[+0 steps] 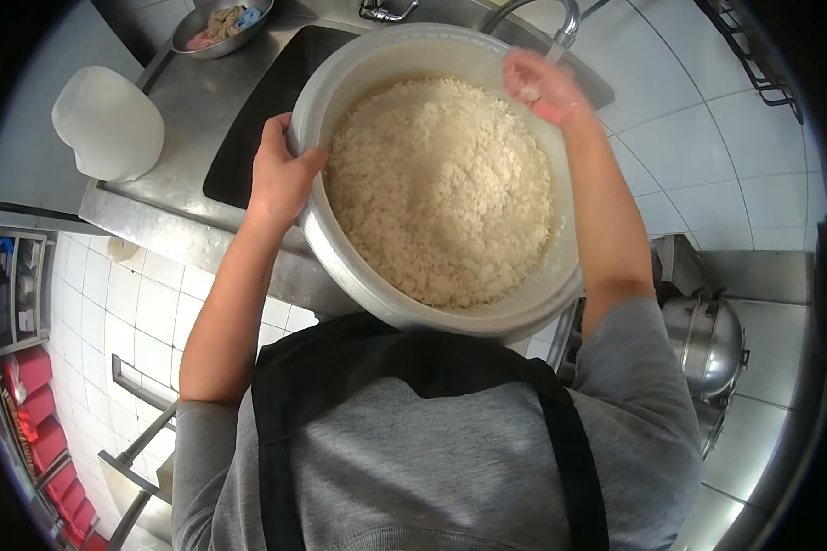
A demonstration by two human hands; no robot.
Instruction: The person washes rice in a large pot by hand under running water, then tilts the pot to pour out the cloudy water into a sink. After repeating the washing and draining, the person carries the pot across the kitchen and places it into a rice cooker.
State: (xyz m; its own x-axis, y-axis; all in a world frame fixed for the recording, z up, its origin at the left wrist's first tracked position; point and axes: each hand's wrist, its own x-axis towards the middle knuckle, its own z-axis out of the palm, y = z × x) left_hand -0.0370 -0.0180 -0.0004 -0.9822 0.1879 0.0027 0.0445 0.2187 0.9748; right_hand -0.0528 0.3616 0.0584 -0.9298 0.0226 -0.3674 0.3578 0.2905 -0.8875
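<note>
Big pot (487, 323) of rice (441, 184), sitting right in front of the torso at the near edge of the bench (184, 110), w/ its far side out over the sink (248, 119). It seems tipped a bit toward the body.

L hand (280, 174) is on the rim at approx 9 o'clock, fingers hooked over the lip and clamped on the pot, which looks like a solid grip. R hand (542, 87) is up at 1 o'clock on the rim, directly under the tap (565, 28). Its fingers look curled, but that bit is blurry, so I can't tell if they pinch the rim or just sit in the thin stream.

How I'd do this bit, imo:
- The pot looks full & heavy, so let the bench edge take the weight, not the L wrist.
- Go for a tight L grip and tilt slow, or the rice slides over the lip at 6 o'clock.
- R hand prob works best steadying the far rim, w/ water landing on the rice and not on the wall.

Looks-wise the pot is pale, round & deep w/ a thick rim. The rice is white & clumpy, heaped nearly to the top, w/ only a thin strip of bare inner wall at 11-12 o'clock.

Other stuff: a white jug (108, 124) at 9 o'clock of the sink, and a small bowl (220, 23) w/ cloths at 11.
</note>
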